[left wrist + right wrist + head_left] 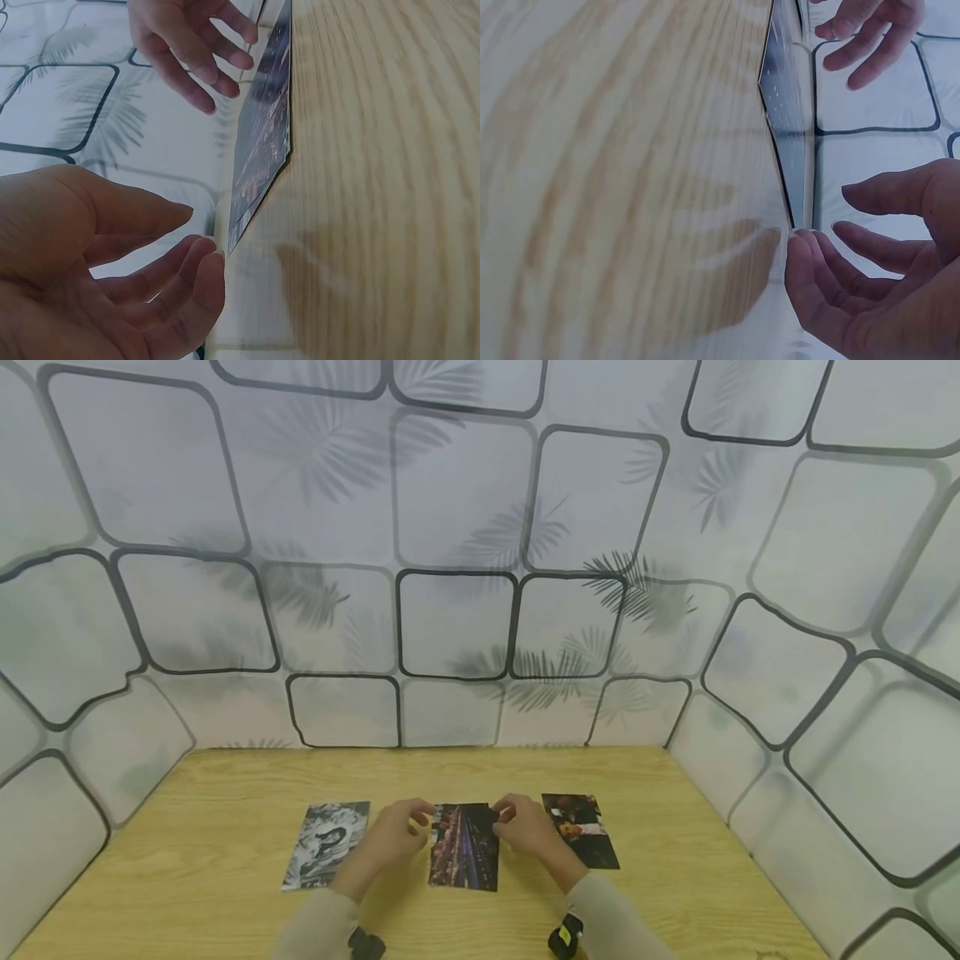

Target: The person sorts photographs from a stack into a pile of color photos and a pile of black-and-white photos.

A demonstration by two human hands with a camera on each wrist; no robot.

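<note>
A dark photo print of city lights at night (465, 847) lies on the wooden table between my two hands. My left hand (393, 835) is at its left edge, with thumb and fingers loosely bent and a gap between them. In the left wrist view, those fingertips (210, 262) are right by the print's corner, and a second edge shows along the print's end. At the opposite edge is my right hand (528, 828), thumb apart from the bent fingers. Its lower fingertips (802, 240) meet the print's corner in the right wrist view.
To the left lies a black-and-white photo print (327, 846), partly overlapped by my left hand. A dark photo print with orange and white patches (581, 831) lies to the right. The wooden tabletop (225, 827) ends at a patterned backdrop (457, 627) behind and at both sides.
</note>
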